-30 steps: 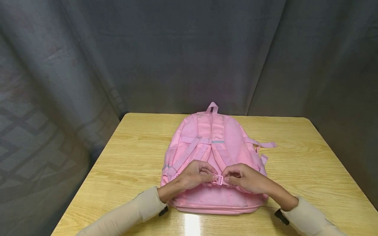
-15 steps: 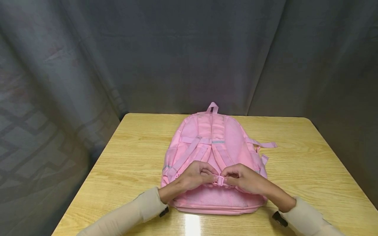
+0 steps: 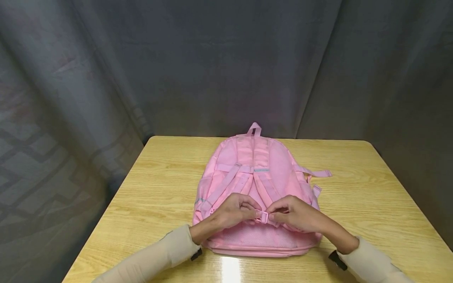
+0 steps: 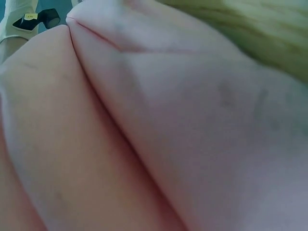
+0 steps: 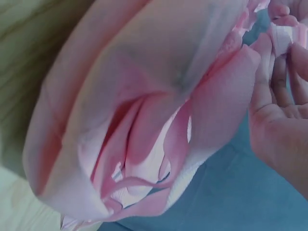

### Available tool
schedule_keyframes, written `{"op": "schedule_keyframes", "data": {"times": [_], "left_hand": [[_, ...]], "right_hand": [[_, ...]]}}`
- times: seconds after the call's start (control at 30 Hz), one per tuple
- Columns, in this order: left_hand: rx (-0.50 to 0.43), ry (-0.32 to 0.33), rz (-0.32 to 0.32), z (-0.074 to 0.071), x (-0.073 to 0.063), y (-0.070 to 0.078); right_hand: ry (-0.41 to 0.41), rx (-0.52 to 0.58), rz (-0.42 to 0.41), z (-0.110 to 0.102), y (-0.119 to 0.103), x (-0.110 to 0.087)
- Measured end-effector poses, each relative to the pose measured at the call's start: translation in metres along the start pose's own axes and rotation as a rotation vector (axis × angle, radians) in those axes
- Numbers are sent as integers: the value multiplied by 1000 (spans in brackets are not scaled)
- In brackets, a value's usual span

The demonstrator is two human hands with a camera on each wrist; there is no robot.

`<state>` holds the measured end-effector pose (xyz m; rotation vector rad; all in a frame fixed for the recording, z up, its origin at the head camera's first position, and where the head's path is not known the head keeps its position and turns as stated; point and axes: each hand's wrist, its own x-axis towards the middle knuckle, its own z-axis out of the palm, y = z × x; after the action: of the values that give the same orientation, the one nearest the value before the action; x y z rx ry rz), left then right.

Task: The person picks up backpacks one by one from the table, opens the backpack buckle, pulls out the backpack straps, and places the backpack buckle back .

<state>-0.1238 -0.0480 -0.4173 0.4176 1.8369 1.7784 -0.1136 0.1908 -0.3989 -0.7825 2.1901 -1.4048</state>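
A pink backpack [image 3: 251, 239] lies on the table with its strap side up and its top loop pointing away. Over its lower part, a small pink plastic buckle [image 3: 264, 217] sits between the two hands. My left hand [image 3: 233, 210] pinches the buckle's left end between thumb and fingers. From the right, my right hand [image 3: 295, 214] pinches the pink strap beside the buckle. In the right wrist view, the fingertips hold a pale pink strap [image 5: 281, 39] at the upper right. Pink fabric fills most of the left wrist view, which hides the buckle.
The wooden table [image 3: 162, 177] extends around the bag. Loose strap ends [image 3: 322, 173] stick out on the bag's right side. A carry loop [image 3: 255, 127] stands at its top. Grey curtains [image 3: 226, 70] hang behind and beside the table.
My right hand moves slightly left toward the buckle, then back right. The buckle shifts only slightly. My left hand and the backpack stay almost still.
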Motion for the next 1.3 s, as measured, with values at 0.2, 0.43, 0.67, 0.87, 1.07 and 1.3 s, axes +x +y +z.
{"op": "schedule_keyframes", "data": {"times": [0.2,0.43,0.67,0.87,1.07,1.3], "left_hand": [[0,8,4,-1,0,1],[-17,16,-5,-1,1,2],[-26,6,-2,-1,1,1],[-18,0,3,0,1,0],[-16,-2,1,2,0,1],[-8,8,-2,1,-1,2]], "right_hand": [[-9,1,2,-2,0,-2],[4,3,-1,0,3,-1],[20,32,-8,2,5,1],[20,87,15,5,6,3],[3,144,46,7,4,3],[13,132,43,6,3,3]]}}
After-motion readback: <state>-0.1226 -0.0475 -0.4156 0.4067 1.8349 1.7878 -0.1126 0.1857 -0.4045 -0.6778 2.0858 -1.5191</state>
